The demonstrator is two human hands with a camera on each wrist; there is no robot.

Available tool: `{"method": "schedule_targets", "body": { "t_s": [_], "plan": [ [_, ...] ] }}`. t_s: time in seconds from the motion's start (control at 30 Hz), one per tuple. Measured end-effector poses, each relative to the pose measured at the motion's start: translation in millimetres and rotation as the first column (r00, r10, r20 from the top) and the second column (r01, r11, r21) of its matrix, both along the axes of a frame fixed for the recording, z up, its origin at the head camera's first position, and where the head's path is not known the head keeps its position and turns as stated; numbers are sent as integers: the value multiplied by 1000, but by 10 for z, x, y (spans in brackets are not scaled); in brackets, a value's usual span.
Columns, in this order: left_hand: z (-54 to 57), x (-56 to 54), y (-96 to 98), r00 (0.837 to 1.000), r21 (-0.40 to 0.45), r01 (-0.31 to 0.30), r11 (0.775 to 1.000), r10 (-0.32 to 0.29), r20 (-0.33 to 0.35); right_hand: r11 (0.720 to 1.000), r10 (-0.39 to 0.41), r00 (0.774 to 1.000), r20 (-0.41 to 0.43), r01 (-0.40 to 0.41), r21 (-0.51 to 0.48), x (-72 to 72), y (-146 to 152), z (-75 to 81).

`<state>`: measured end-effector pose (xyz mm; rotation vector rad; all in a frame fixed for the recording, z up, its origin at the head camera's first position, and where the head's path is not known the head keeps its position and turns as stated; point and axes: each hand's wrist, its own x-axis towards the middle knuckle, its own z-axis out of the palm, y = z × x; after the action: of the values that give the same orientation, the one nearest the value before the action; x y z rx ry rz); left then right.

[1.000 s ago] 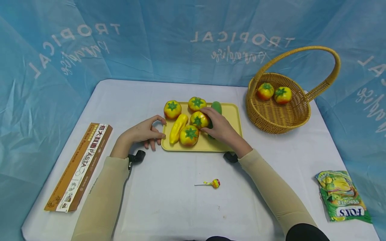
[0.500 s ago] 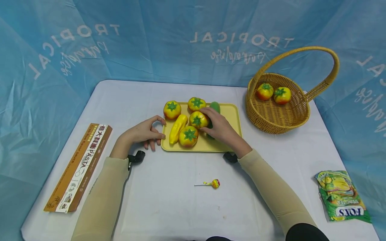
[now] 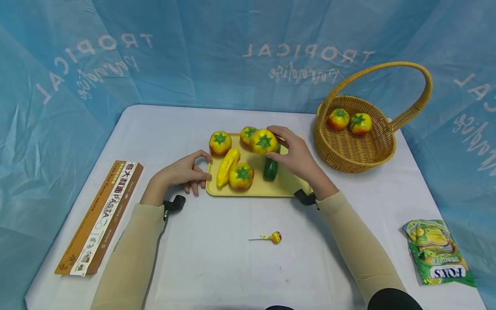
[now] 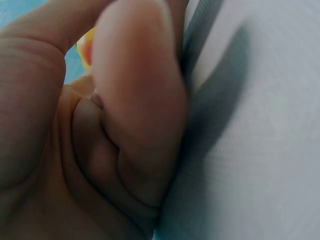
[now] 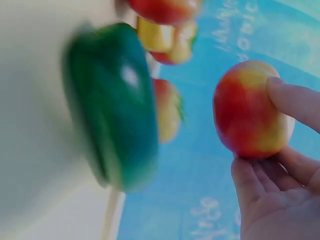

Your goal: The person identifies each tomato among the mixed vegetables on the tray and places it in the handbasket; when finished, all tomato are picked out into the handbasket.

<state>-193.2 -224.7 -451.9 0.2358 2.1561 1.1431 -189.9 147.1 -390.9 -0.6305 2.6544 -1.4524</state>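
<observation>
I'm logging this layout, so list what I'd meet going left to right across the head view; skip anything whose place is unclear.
Pasta box → left hand → long yellow piece → held red-and-yellow fruit → right hand → wicker basket → Fox's bag.

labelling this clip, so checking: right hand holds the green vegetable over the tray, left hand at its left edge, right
Not quite: the right wrist view shows the right hand holding a red-and-yellow fruit, not the green vegetable. The rest stands.
</observation>
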Motion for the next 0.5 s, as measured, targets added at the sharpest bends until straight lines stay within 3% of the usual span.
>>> {"method": "schedule_targets", "body": {
  "t_s": [0.27,0.5],
  "plan": [
    [-6,5,-3,1000,1,-7,1000,7,9,985,-52,998,42,58,-163,-29,368,283],
    [0,-2,3,1000,-4,-2,1000,2,3,972,-168,977,135,187,-143,37,863,590]
  ]
}}
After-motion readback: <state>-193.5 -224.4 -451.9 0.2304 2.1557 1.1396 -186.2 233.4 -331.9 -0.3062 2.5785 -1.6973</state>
